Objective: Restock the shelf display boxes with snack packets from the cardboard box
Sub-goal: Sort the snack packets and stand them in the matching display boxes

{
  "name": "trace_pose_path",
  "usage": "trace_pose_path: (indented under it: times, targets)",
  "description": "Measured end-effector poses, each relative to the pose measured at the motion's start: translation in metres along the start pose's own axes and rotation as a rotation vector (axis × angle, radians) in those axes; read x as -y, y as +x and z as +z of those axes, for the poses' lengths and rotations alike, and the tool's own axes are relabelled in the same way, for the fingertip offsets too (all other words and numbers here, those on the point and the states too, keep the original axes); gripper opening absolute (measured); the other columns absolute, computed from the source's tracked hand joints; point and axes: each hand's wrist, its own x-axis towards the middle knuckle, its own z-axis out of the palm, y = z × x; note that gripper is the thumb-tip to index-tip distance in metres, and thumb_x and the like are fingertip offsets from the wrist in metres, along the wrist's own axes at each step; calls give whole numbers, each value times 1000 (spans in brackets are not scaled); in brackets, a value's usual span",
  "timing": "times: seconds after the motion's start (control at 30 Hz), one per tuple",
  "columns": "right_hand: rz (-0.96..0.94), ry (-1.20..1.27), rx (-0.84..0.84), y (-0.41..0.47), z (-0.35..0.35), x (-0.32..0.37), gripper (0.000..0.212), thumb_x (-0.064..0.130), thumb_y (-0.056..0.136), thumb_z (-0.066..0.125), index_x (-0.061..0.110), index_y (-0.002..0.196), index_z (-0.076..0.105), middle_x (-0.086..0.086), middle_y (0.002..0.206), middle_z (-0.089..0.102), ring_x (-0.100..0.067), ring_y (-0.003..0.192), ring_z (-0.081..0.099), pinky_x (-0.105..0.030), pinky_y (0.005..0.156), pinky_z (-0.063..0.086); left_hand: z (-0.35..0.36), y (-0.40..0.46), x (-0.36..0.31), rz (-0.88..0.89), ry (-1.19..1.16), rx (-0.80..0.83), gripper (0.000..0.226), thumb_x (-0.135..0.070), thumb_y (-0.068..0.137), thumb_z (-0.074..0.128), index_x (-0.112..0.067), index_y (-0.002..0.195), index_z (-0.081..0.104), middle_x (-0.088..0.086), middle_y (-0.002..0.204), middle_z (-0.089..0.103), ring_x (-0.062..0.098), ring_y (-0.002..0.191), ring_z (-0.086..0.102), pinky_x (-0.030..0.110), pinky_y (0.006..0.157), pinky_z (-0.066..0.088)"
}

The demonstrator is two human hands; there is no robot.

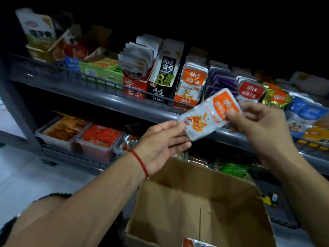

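An orange-and-silver snack packet (208,114) is held in front of the shelf rail, tilted up to the right. My right hand (261,125) pinches its upper orange end between thumb and fingers. My left hand (160,145), with a red string on the wrist, holds its lower left end with fingers nearly straight. Straight behind it on the upper shelf stands a display box of matching orange packets (193,84). The open cardboard box (201,198) sits below my hands; one more orange packet (194,243) shows at its bottom edge.
The grey wire-fronted upper shelf (99,97) carries a black seaweed box (165,72), red box (135,86), green box (99,70), purple packets (220,81), red-topped packets (251,91) and blue packets (306,114). Clear tubs of red packets (99,138) fill the lower shelf.
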Motion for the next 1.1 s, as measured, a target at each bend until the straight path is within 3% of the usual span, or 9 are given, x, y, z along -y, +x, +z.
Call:
trace_pose_path:
  times: [0.1, 0.2, 0.4, 0.47, 0.6, 0.73, 0.87, 1.0, 1.1]
  targets:
    - [-312, -331, -82, 37, 8, 29, 5, 26, 91, 76, 27, 91, 71, 16, 84, 73, 3, 74, 68, -20, 67, 55, -6, 4, -8, 56, 51, -118, 25, -21, 94, 67, -10, 117, 68, 11, 108, 76, 26, 102, 73, 35, 82, 61]
    - [-479, -553, -127, 66, 21, 50, 17, 34, 94, 72, 23, 106, 73, 9, 96, 71, 0, 85, 64, -22, 77, 51, -10, 5, -11, 65, 98, -211, 18, -18, 96, 63, -11, 111, 69, 11, 107, 76, 26, 102, 72, 35, 80, 61]
    - [-564, -843, -83, 99, 44, 51, 30, 35, 98, 66, 15, 120, 70, -9, 112, 72, -19, 97, 64, -30, 78, 48, -9, 3, -14, 60, 115, -253, 12, -14, 94, 61, -10, 102, 68, 12, 106, 75, 26, 104, 69, 41, 84, 61]
    - [-556, -949, -36, 103, 50, 44, 30, 35, 97, 67, 16, 121, 69, -11, 116, 70, -26, 105, 65, -39, 82, 54, -9, 2, -16, 60, 116, -249, 12, -14, 93, 61, -10, 102, 68, 12, 105, 75, 26, 103, 69, 40, 84, 61]
    - [-571, -1181, -29, 104, 58, 36, 38, 35, 94, 69, 13, 125, 66, -16, 121, 62, -34, 119, 52, -51, 89, 52, -9, 2, -15, 62, 142, -235, 14, -12, 93, 60, -10, 104, 68, 11, 105, 76, 26, 104, 69, 38, 82, 61]
    - [-664, -1106, -81, 98, 52, 39, 34, 26, 98, 66, 15, 131, 64, -13, 126, 59, -32, 120, 51, -44, 88, 47, -9, 1, -11, 50, 197, -247, 14, -10, 92, 61, -12, 104, 69, 12, 105, 75, 27, 103, 69, 40, 82, 61]
    - [-732, -997, -71, 68, 36, 36, 25, 23, 101, 57, 13, 122, 66, -11, 113, 63, -27, 106, 57, -39, 86, 47, -8, 0, 0, 9, 311, -254, 14, -10, 95, 60, -13, 105, 69, 14, 105, 75, 23, 88, 67, 42, 80, 60]
    - [-734, -917, 36, 9, 17, 5, 23, 23, 97, 53, 14, 111, 69, -5, 100, 67, -24, 93, 61, -42, 78, 52, -3, 4, 25, -56, 473, -208, 11, -13, 97, 59, -16, 98, 70, 11, 97, 76, 20, 81, 66, 35, 71, 58]
    - [-605, -954, 198, -32, 4, -37, 25, 28, 95, 49, 19, 105, 70, -1, 93, 67, -25, 89, 65, -42, 69, 55, 6, 8, 56, -127, 680, -151, 11, -8, 92, 62, -16, 89, 69, 14, 97, 76, 19, 79, 62, 34, 67, 54]
